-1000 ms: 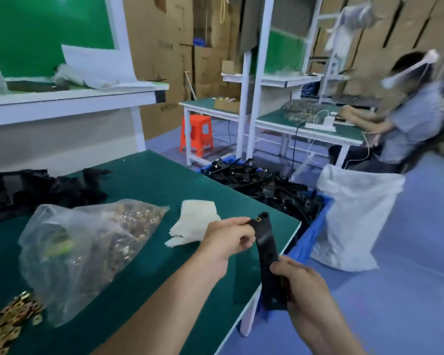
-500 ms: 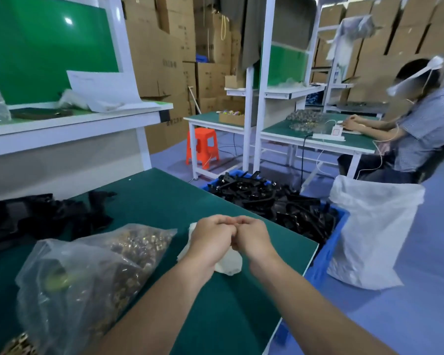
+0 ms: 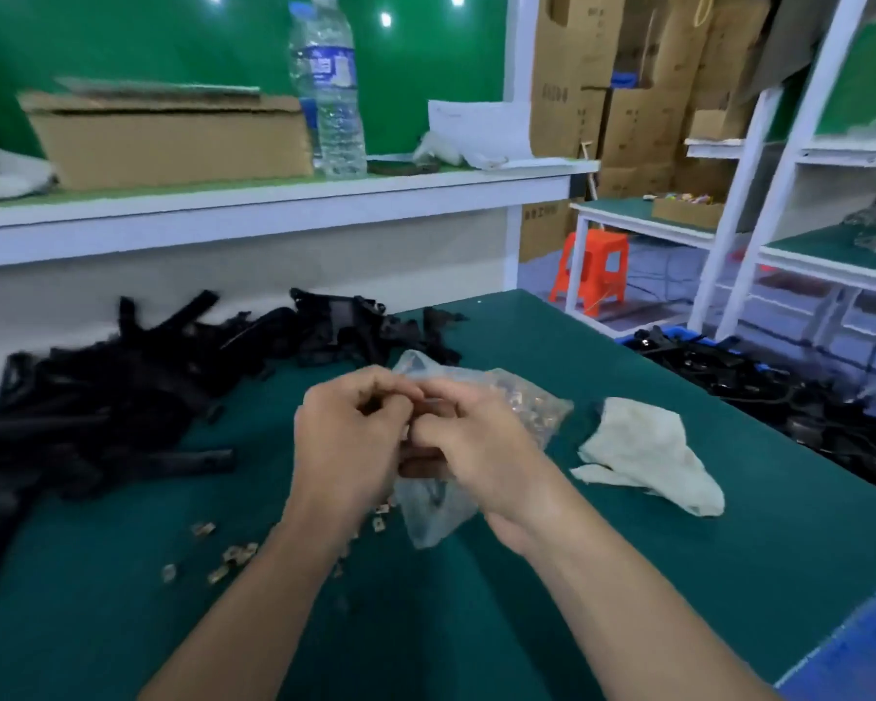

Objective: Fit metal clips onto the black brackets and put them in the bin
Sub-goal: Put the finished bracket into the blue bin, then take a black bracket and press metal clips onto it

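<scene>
view panned left; brackets pile [image 3: 122, 387] now in frame | left hand [image 3: 350, 437] + right hand [image 3: 481, 447] still touching, fingers curled, before clip bag [image 3: 527, 412]; held item: cannot tell

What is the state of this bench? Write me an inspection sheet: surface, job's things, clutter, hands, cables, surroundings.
Surface: green-topped table with a white shelf behind it.
Job's things: pile of black brackets on the table's left; clear bag of metal clips behind the hands; loose clips by the left forearm; blue bin holding brackets beyond the table's right edge.
Clutter: white cloth right of the bag.
Hands: left hand and right hand are together with fingers curled; what they hold is hidden.
Cables: nothing seen.
Surroundings: water bottle and cardboard box on the shelf; orange stool; stacked cartons.
</scene>
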Available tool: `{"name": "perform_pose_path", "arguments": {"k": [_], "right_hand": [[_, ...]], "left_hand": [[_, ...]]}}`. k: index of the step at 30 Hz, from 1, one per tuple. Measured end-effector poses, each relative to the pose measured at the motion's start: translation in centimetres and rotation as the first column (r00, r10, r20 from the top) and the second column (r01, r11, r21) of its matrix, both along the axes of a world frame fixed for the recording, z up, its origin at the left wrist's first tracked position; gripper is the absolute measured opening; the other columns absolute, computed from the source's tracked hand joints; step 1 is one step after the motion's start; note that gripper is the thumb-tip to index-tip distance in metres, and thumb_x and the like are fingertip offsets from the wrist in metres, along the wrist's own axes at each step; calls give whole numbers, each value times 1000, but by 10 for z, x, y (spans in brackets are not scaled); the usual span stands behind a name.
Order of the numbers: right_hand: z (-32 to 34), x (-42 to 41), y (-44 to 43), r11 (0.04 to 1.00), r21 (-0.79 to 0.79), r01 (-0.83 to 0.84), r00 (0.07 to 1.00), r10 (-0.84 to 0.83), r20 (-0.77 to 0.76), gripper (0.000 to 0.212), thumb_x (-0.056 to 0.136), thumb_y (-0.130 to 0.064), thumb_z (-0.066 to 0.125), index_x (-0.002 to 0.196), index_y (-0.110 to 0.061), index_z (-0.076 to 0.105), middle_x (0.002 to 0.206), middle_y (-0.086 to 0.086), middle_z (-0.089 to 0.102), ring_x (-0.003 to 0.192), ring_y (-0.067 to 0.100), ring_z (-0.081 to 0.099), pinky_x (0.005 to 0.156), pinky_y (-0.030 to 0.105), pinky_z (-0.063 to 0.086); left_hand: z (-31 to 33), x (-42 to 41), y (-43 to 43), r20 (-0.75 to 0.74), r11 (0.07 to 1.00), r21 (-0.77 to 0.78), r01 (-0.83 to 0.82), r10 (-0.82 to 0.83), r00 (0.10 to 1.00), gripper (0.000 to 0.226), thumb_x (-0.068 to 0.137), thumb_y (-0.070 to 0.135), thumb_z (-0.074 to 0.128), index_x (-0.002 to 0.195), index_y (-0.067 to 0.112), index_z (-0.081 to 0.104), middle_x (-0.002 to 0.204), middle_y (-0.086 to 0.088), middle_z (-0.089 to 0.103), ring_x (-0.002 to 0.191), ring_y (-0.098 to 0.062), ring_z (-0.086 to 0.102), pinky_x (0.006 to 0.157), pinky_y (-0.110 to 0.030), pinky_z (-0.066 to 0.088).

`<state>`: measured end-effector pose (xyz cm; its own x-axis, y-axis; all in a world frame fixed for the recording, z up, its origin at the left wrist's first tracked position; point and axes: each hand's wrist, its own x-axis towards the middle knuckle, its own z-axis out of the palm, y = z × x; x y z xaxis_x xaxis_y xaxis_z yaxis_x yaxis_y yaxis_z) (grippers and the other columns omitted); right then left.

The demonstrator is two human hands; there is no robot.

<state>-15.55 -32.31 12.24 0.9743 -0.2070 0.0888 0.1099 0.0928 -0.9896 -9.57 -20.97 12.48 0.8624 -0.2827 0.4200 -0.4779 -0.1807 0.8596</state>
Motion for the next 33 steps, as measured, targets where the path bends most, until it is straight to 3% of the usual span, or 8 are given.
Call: {"name": "perform_pose_path", "arguments": {"k": [4,7,11,15,19,25,29,33], "right_hand": [[-30,47,64,981,-121,-151,979,131,-155,45,81,-11,64,122,-28,71,114,-4,74,97,7,70,85,31,59],[-54,80,91,907,-404,-116,961,0,-276,62,91,-21,61,150,-32,47,144,-9,56,85,-12,54,68,11,41],[-80,120,98,856,-507,-101,946,-75,-317,73,91,-26,60,158,-32,32,94,-10,70,66,-4,63,57,18,45],[-85,170,90,730,-681,-54,928,-215,-304,78,93,-34,64,160,-21,26,157,4,39,141,23,41,114,39,39],[-67,228,77,555,-831,39,897,-385,-215,74,100,-42,57,160,-13,24,166,10,19,151,32,18,122,44,26],[-57,304,26,312,-934,175,792,-609,-55,79,94,-58,57,153,-11,32,159,19,28,145,40,26,116,51,32],[-45,349,-14,524,-835,167,736,-630,-248,108,84,-68,68,160,-13,15,163,18,26,147,42,27,117,52,33],[-61,370,-12,662,-749,34,769,-496,-403,114,83,-59,77,163,-12,10,167,14,20,151,38,25,117,49,36]], "left_hand": [[-34,31,74,-72,958,53,-282,285,956,32,88,6,61,72,30,75,73,15,74,66,-1,68,62,-23,55],[-66,48,119,-103,883,321,-342,392,914,21,92,19,63,90,36,75,87,18,76,72,-1,68,67,-20,55],[-109,61,152,-123,799,548,-248,369,921,30,93,31,68,123,31,71,120,7,72,107,-13,66,95,-27,49],[-132,71,152,-10,758,612,-225,292,956,50,92,48,63,139,29,60,145,11,56,134,-10,48,111,-23,33],[-124,91,155,17,878,401,-261,278,960,48,94,43,63,140,40,53,147,26,46,141,8,30,114,-18,27],[-98,160,214,451,475,255,-842,712,538,54,91,40,58,142,23,52,160,-3,40,153,-23,23,124,-39,13],[-104,203,282,129,336,358,-871,906,402,70,94,49,58,154,19,38,166,-11,27,154,-30,20,122,-52,20],[-125,226,301,-120,488,469,-737,861,494,84,91,73,42,161,33,19,172,0,10,148,-37,35,107,-57,38]]}}
